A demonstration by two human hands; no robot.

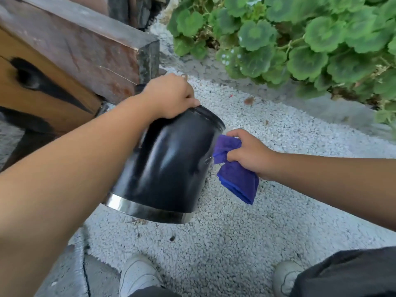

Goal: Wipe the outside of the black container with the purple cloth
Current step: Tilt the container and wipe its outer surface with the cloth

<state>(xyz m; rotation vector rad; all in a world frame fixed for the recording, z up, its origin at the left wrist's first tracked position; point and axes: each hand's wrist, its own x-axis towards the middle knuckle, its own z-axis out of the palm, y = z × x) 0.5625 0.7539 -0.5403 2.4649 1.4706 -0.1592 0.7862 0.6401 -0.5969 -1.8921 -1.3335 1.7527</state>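
two hands: both busy, one steadying and one wiping.
left hand (171,96): fingers curled tight over the far rim of the black container (169,163), holding it tipped and off the gravel (246,232).
right hand (249,154): fingers closed in a bunch around the purple cloth (235,170), just beside the container's right wall.
container: held tilted in the air over the white gravel, shiny band end toward the person, between the wooden bench (64,61) and the leafy plant (300,35).
cloth: wadded up, its top corner at or nearly at the black wall; i can't tell if it truly touches.
step in hand: wiping the right side, i'd say.
doing it well: flatten the cloth against the wall rather than dabbing with a wad, stroke from rim to band, and let the left hand turn the container so every side gets reached.
watch for: the rim grip slipping while pressing sideways.
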